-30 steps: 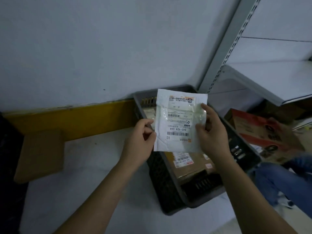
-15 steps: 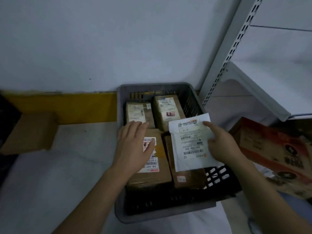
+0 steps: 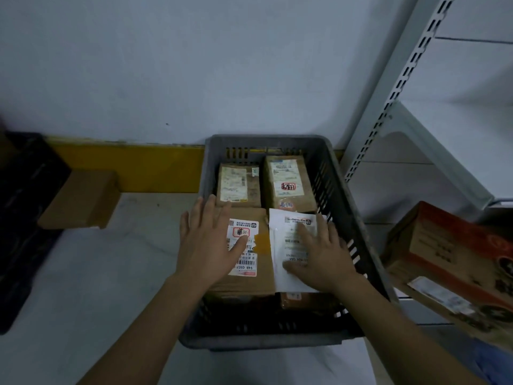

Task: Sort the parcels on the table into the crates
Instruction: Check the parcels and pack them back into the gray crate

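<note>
A grey slatted crate (image 3: pixel 358 218) stands on the white table against the wall. Inside lie several brown cardboard parcels with labels, two at the back (image 3: pixel 238 184) (image 3: pixel 288 182) and a larger one at the front left (image 3: pixel 249 279). A white flat mailer (image 3: pixel 280 245) lies at the front right on top of another brown parcel. My right hand (image 3: pixel 319 254) presses flat on the mailer with straight fingers. My left hand (image 3: pixel 211 240) rests open on the front left parcel.
A brown cardboard box (image 3: pixel 80 201) sits on the table to the left, beside a black crate (image 3: pixel 25 218) at the left edge. White metal shelving (image 3: pixel 416 129) rises on the right. A red printed carton (image 3: pixel 455 270) lies at the lower right.
The white mailer went from held up in both hands down into the crate. My right hand now presses it flat; my left hand let go and rests on the neighbouring parcel.
</note>
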`<state>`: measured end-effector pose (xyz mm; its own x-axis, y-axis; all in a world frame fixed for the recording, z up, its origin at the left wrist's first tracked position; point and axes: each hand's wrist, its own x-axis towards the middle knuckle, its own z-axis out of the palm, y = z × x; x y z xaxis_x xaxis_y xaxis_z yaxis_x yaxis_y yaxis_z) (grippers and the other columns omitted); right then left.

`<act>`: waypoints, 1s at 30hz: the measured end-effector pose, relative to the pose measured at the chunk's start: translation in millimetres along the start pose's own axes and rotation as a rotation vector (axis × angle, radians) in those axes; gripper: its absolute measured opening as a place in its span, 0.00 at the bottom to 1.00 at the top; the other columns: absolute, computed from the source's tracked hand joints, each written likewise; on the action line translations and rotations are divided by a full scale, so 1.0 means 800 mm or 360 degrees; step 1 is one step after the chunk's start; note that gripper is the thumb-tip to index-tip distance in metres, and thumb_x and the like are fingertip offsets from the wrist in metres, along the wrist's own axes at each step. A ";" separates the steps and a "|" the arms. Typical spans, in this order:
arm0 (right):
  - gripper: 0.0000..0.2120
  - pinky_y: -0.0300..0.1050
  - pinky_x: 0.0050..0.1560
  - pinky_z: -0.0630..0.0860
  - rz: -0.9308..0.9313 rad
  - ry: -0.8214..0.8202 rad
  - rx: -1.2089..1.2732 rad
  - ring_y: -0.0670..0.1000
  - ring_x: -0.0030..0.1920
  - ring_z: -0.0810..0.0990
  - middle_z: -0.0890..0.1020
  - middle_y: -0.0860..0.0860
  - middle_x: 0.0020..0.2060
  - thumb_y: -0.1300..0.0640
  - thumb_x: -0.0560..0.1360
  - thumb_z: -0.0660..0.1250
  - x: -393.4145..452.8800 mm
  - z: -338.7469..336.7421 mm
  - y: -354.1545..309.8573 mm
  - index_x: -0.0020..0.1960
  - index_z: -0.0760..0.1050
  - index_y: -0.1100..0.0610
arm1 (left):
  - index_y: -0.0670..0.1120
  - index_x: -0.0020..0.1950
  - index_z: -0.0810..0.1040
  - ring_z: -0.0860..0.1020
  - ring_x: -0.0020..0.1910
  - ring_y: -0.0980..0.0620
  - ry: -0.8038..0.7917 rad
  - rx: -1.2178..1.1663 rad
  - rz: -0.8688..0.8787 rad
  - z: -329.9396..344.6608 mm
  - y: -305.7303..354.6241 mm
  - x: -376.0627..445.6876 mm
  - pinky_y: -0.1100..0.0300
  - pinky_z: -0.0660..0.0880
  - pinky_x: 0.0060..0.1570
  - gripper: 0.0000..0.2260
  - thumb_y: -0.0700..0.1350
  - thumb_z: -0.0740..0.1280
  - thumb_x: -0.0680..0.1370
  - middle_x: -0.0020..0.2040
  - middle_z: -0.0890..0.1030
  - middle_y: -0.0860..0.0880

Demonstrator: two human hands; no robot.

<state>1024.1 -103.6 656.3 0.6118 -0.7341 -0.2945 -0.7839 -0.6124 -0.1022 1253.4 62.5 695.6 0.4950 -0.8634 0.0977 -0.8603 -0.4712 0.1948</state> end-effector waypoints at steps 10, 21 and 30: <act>0.53 0.73 0.83 0.44 -0.0223 -0.0296 -0.0227 0.65 0.86 0.35 0.31 0.53 0.85 0.16 0.72 0.50 0.004 0.006 -0.003 0.85 0.31 0.39 | 0.52 0.87 0.52 0.46 0.86 0.40 -0.0038 0.0011 0.0040 0.001 -0.002 -0.008 0.34 0.49 0.82 0.39 0.69 0.57 0.82 0.87 0.52 0.44; 0.49 0.70 0.84 0.46 -0.0223 -0.0088 -0.0229 0.62 0.87 0.38 0.36 0.54 0.87 0.17 0.75 0.44 0.012 -0.023 -0.022 0.87 0.35 0.41 | 0.51 0.86 0.57 0.50 0.85 0.38 0.0030 0.0015 -0.0029 -0.009 -0.026 -0.006 0.33 0.50 0.81 0.38 0.70 0.55 0.82 0.87 0.55 0.42; 0.42 0.69 0.84 0.47 -0.0393 0.0383 -0.0183 0.61 0.87 0.38 0.41 0.55 0.88 0.24 0.80 0.34 0.013 -0.070 -0.166 0.88 0.42 0.45 | 0.53 0.88 0.52 0.43 0.86 0.40 0.0093 0.0054 -0.0183 -0.030 -0.101 -0.012 0.33 0.46 0.81 0.37 0.70 0.51 0.82 0.88 0.47 0.44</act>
<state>1140.8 -46.4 720.0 0.7991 -0.5998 -0.0406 -0.6011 -0.7986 -0.0304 1321.5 113.3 702.1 0.5959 -0.7919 0.1337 -0.8007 -0.5730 0.1747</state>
